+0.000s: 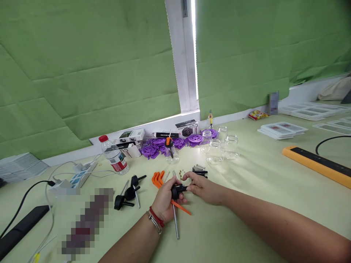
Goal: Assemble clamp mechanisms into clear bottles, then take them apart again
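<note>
My left hand [166, 197] is wrapped round a black plastic piece [175, 192] with a short tube on its side. Below it a thin metal rod [176, 223] slants down, and an orange lever [182, 208] sticks out to the right. My right hand [201, 188] has its thumb and a finger at the tip of the black tube, pinching it. Several more orange levers [157, 179] lie just beyond my left hand. Small brass-coloured bits [181, 174], springs [199, 167] and black pins [201, 173] lie beyond my right hand. Black caps with metal rods [130, 193] rest on the left.
Glass jars [215, 151] stand further back, one with a black-and-orange fitting [169, 142]. Behind are purple plastic parts [149, 150], boxes [189, 128] and a water bottle [113, 155]. A power strip [82, 173] with cables sits left; an orange-and-black bar [318, 164] lies right.
</note>
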### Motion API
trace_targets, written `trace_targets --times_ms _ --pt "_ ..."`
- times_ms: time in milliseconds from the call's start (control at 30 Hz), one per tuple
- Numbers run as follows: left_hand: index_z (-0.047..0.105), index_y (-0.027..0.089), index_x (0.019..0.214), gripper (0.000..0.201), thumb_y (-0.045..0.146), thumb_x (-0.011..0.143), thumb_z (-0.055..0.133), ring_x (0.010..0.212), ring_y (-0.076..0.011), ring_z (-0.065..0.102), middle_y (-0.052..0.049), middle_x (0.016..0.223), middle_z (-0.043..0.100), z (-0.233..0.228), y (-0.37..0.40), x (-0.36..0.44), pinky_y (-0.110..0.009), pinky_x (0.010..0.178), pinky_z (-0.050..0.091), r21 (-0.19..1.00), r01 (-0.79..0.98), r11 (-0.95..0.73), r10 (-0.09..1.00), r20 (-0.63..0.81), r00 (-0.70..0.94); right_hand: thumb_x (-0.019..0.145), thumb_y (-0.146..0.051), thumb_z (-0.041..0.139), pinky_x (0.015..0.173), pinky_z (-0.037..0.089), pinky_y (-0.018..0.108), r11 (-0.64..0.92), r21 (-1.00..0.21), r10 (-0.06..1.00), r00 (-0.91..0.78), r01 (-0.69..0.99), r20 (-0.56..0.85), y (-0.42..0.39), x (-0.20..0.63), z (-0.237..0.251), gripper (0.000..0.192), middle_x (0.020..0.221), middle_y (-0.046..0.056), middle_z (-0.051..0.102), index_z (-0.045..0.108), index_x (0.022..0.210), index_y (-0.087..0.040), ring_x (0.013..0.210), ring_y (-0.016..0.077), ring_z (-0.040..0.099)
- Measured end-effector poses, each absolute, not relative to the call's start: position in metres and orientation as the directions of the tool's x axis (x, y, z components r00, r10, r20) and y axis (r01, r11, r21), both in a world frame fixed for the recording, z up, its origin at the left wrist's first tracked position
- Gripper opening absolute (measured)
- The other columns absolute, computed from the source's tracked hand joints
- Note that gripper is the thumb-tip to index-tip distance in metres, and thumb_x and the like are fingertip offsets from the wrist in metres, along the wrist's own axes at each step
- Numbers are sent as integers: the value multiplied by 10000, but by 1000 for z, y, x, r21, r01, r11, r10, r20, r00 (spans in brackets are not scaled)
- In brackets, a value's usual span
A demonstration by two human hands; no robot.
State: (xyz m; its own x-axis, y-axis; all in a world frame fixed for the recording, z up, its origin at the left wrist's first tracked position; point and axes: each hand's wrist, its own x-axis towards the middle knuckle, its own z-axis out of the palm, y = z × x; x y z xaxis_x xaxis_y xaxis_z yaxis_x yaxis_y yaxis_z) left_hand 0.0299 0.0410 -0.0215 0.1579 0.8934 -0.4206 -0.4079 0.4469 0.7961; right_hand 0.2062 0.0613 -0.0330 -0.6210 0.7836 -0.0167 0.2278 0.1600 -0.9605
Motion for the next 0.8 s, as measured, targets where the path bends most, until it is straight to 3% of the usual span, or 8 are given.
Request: trace_targets --times_ms 200,367,567,800 --pt "579 130 794 357 385 912 358 457 -96 489 -33 672 552 -17 39 27 -206 370 418 752 -537 382 921 -355 158 860 -384 498 505 186 228 -14 -1000 757 -653 23 -26 64 209 -29 280 561 -101 243 383 1054 -219 508 86 210" --pt "608 106 858 407 386 931 323 517 -113 522 -70 698 574 -15 36 25 -222 449 458 726 -582 367 930 -277 241 843 -414 525 492 166 228 -72 -994 767 -641 -78 -6 69 210 -39 315 547 -106 256 389 1049 -218 503 80 193" --pt "618 86 944 428 373 944 301 614 -128 560 -83 708 578 -12 31 22 -240 583 498 675 -595 436 894 -252 369 837 -409 541 497 165 222 -47 -994 758 -652 -94 26 70 214 -40 313 571 -99 262 420 1043 -207 510 73 212" --pt "616 115 928 443 470 912 352 570 -137 552 -74 640 580 -21 31 23 -246 555 475 712 -561 422 898 -246 364 835 -363 530 522 221 218 18 -1000 790 -613 -2 15 60 207 -34 256 588 -86 306 434 1014 -206 534 83 263"
